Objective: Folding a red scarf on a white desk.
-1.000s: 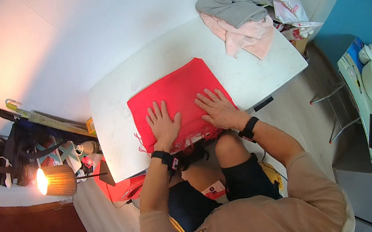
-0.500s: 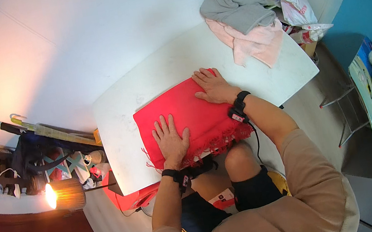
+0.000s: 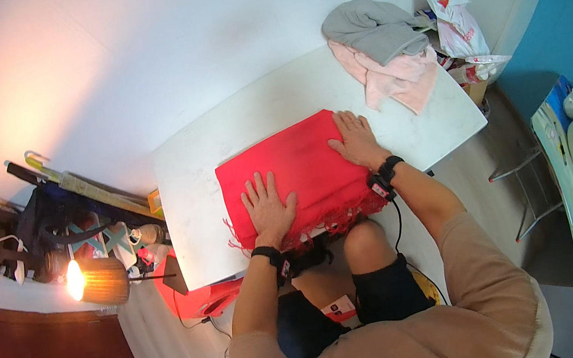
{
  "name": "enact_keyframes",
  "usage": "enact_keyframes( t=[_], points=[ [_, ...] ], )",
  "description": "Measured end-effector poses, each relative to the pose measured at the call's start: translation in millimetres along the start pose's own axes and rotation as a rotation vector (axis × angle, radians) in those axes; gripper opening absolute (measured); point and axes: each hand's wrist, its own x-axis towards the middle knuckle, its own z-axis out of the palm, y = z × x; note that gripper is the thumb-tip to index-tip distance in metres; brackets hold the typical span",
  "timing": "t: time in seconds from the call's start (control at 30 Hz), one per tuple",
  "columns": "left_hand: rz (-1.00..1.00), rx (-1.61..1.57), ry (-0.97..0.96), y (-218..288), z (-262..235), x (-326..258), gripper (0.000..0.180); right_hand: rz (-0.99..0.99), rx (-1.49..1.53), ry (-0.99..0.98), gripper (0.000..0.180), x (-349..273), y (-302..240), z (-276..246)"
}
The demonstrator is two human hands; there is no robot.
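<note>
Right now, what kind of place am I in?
Probably a room at home used for folding laundry: a white table against a plain wall, a red fringed cloth flat under both hands, a pile of grey and pink clothes, and a lit lamp beside cluttered shelves.

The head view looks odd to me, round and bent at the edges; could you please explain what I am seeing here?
It comes from a wide fisheye camera worn on a person's head and looking down, so straight edges curve. No machine is involved: the two forearms entering from below are the person's own. The left hand and the right hand lie flat, palms down, on a red fringed cloth spread on a white table. Nothing is gripped. At the table's far right corner sits a pile of grey and pink clothes with a plastic bag beside it. A lit lamp stands left of the table.
</note>
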Motion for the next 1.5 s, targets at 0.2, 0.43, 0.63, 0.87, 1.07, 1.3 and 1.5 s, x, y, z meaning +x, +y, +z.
enact_keyframes(
  t=[0.2, 0.43, 0.63, 0.87, 1.07, 1.3, 1.5],
  points=[
    [0.043, 0.053, -0.054, -6.6, -2.3, 4.2, 0.078, 0.216, 0.213, -0.004, 0.067, -50.4, -20.0, -21.9],
    [0.037, -0.165, -0.098, -15.9, -6.0, 1.4, 0.083, 0.629, 1.051, -0.208, 0.035, -37.8, -20.7, -5.0],
    [0.011, -0.271, -0.009, -23.3, -2.0, -5.2, 0.084, 0.521, 1.277, -0.120, 0.029, -22.0, -74.0, -38.7],
    [0.001, -0.258, -0.016, -40.3, -1.6, -4.1, 0.082, -0.297, 0.229, -0.068, 0.021, 5.5, -203.0, -23.9],
    [0.097, -0.257, 0.010, -90.1, -5.4, -35.6, 0.071, -0.397, 0.145, -0.153, 0.028, 8.7, -254.9, 42.2],
    [-0.004, -0.148, 0.056, -102.9, -30.7, -54.9, 0.066, -0.125, 0.255, -0.202, 0.027, 20.8, -249.2, 8.5],
    [-0.157, -0.331, 0.046, -89.5, -25.4, -58.1, 0.055, -0.417, 0.267, -0.072, 0.025, 9.8, -269.3, 46.8]
  ],
)
